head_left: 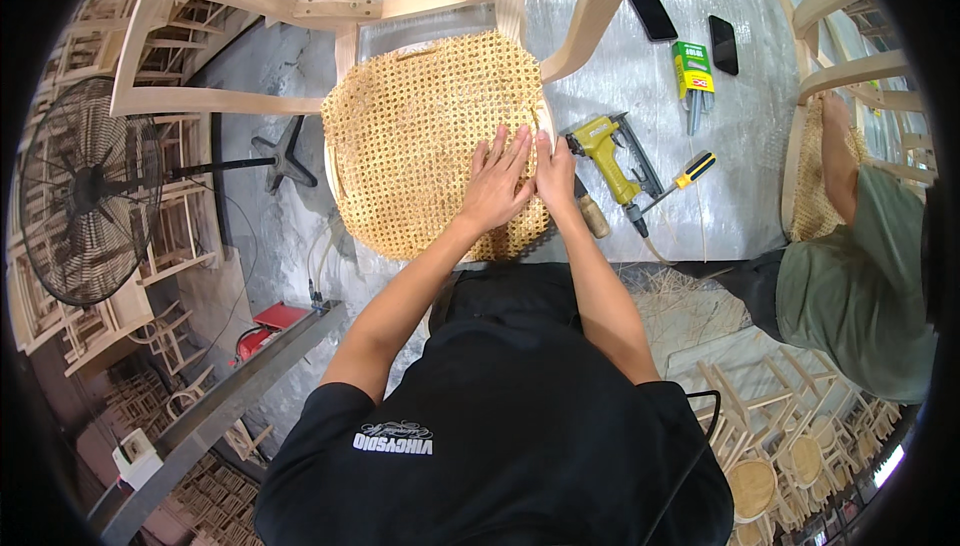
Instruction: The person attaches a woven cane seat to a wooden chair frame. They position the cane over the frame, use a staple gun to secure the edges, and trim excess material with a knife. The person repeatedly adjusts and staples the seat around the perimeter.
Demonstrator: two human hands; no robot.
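Observation:
A pale wooden chair frame (340, 8) lies on the worktable, its seat covered with woven cane webbing (420, 136). My left hand (494, 184) rests flat on the webbing near its right side, fingers stretched out and palm down. Right beside it, my right hand (556, 178) grips the right edge of the chair seat, its thumb on the rim and its fingers along the outer side. Just right of that hand lies a yellow-green pneumatic stapler (606, 151). A tool with a wooden handle (594, 218) lies near my right wrist, partly hidden.
Farther right are a yellow-and-black screwdriver (693, 172), a green-and-yellow box of staples (692, 71) and two phones (653, 12) (723, 45). A co-worker (850, 276) handles another chair at right. A black fan (90, 191) stands left, amid stacked chair frames.

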